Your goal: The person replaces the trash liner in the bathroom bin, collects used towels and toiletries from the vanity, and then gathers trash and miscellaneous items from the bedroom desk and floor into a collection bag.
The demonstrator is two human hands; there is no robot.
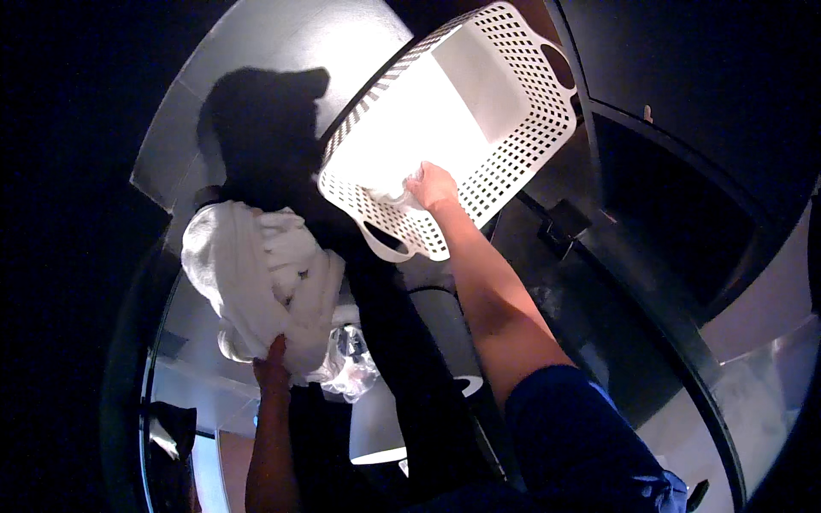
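Observation:
A bundle of white cloth (276, 276), apparently towels, rests bunched in my left hand (274, 365), whose fingers are partly hidden beneath it. At the near end of a white perforated plastic basket (539, 134), my right hand (436, 186) reaches inside and grips a piece of white cloth (388, 192) lying on the basket's floor. The basket's bottom is brightly lit, so detail there is washed out. Its two end handles are cut into the rim.
Below the cloth bundle lies a clear plastic bag (351, 369). White cylindrical rolls (378, 423) stand near my legs. A dark metal frame (641, 301) runs along the right. Dark shadow covers part of the pale surface (186, 128) at the upper left.

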